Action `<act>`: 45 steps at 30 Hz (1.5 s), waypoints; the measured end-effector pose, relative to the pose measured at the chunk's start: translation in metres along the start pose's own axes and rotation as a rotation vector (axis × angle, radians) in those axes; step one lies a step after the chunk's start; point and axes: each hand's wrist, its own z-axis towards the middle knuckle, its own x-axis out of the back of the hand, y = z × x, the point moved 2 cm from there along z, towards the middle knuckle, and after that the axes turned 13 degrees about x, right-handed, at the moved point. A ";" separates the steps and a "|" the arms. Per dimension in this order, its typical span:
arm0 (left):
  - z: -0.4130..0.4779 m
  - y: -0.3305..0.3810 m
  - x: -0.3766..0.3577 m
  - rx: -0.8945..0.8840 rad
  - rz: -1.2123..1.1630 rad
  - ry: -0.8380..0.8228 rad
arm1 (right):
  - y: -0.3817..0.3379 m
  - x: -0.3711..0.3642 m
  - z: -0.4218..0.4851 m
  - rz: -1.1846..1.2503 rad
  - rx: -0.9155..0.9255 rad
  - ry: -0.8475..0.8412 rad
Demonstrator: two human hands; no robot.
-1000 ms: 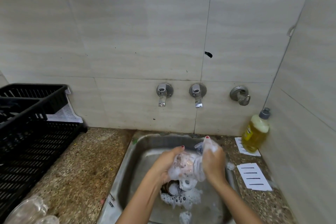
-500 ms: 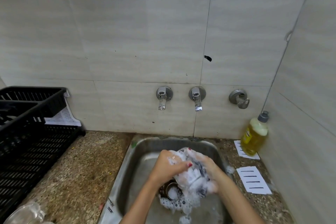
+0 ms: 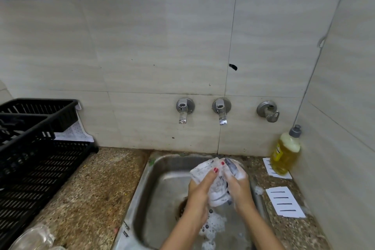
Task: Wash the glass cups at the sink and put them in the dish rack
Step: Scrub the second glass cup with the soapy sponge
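Nearest, at the bottom left edge, clear waiting glasses [image 3: 32, 237] lie on the speckled counter [image 3: 85, 199] just in front of the black dish rack [image 3: 36, 168]; whether they are clean I cannot tell. Both forearms reach in over the steel sink [image 3: 138, 199], where foam [image 3: 215, 227] lies beside the drain [image 3: 180, 207]. Above the drain, the soapy cup [image 3: 218, 195] is clasped between the 2 hands and tilted with its far end toward the wall. The left hand [image 3: 199, 189] grasps it from the left, its red-nailed fingers [image 3: 212, 175] curled over the top of the glass. The right hand [image 3: 239, 185] closes on the other side, its lathered fingers [image 3: 233, 176] wrapped tight against the glass. A dark grey patch shows by them, and I cannot tell whether it is a scrubber or part of the cup. The step in hand looks like soaping. Wet, lathered glass is slippery, so it is best done low over the basin: 1 hand holds firm while the other turns and rubs around the rim, wall and base before any rinse. Further back, 2 white cards [image 3: 284, 202] lie on the counter to the right of the sink, and a yellow soap bottle [image 3: 285, 154] stands in the corner. On the tiled wall, 2 taps [image 3: 221, 111] hang above the basin with no stream visible under either, so rinsing likely calls for opening 1 first.
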 end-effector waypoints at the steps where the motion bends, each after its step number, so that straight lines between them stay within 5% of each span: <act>1: 0.002 0.001 0.002 -0.014 -0.009 -0.052 | -0.005 0.004 0.003 -0.096 0.074 -0.025; 4: 0.002 0.001 0.008 0.002 -0.004 -0.160 | -0.018 0.018 0.013 -0.287 0.175 -0.025; 7: 0.006 0.000 0.017 -0.071 0.205 -0.181 | -0.016 0.025 0.020 -0.270 0.086 0.080; 11: 0.007 0.005 0.020 -0.145 0.439 -0.267 | 0.000 0.004 0.001 -0.284 0.064 -0.068; 14: 0.009 0.006 0.023 -0.119 0.444 -0.345 | 0.000 -0.001 -0.005 -0.136 0.096 0.054; 21: 0.017 0.010 0.025 0.037 0.437 -0.485 | -0.002 0.000 0.001 -0.276 0.283 0.155; 29: 0.016 -0.006 0.009 -0.056 0.427 -0.134 | -0.010 -0.002 0.029 -0.416 0.144 0.163; 36: 0.025 0.006 0.016 -0.092 0.522 -0.230 | -0.011 0.003 0.037 -0.502 0.040 -0.027; 42: 0.038 0.012 0.037 -0.041 0.707 0.008 | -0.019 0.008 0.045 -0.066 0.007 0.148; 45: 0.039 0.014 0.045 -0.068 0.819 0.066 | -0.023 -0.007 0.028 -0.013 0.026 -0.055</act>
